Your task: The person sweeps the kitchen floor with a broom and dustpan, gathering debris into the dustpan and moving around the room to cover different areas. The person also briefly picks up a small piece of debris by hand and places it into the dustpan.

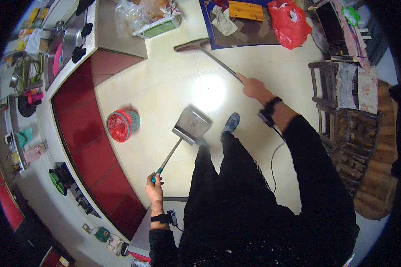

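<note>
My left hand [154,188] is closed round the green grip of a long-handled metal dustpan [192,124], whose pan rests on the tiled floor just before my feet. In my right hand [255,89] is the handle of a broom [191,45]. The broom's wide, flat head lies at the upper middle, close to the corner of a blue-edged mat [217,42] and well apart from the pan. A small dark speck [208,88] shows on the bright patch of floor between broom head and dustpan.
A waste basket [133,121] with a red bag stands left of the dustpan, near red cabinets [90,150]. A red plastic bag [289,25] and a wooden board [246,10] are on the mat. Wooden chairs [347,133] line the right side. A cable hangs beside my right leg.
</note>
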{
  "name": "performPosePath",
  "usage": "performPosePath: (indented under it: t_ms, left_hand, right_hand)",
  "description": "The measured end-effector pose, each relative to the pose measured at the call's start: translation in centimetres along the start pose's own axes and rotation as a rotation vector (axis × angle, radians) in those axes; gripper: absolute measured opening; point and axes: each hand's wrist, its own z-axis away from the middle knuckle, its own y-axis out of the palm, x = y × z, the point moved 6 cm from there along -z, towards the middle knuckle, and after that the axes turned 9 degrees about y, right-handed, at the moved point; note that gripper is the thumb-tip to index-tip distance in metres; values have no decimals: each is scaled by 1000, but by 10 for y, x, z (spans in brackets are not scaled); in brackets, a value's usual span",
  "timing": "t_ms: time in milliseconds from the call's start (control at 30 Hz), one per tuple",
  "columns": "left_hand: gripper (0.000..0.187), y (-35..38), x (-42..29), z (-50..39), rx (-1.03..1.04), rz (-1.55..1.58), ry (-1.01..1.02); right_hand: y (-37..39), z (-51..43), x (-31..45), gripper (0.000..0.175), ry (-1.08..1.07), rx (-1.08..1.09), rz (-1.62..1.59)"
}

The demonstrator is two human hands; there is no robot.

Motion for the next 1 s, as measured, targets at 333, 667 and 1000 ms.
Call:
performPosePath:
  t_ms: [333,667,1000]
  left_hand:
    - [37,-2,1,33,-110,73,-32]
    - [36,7,17,-1,-74,18,41]
    - [37,25,15,-36,37,-180,196]
  right_hand:
    - [90,2,54,49,-133,79,216]
    - [59,121,-105,61,-139,197,557]
    - [11,192,-148,60,67,117,411]
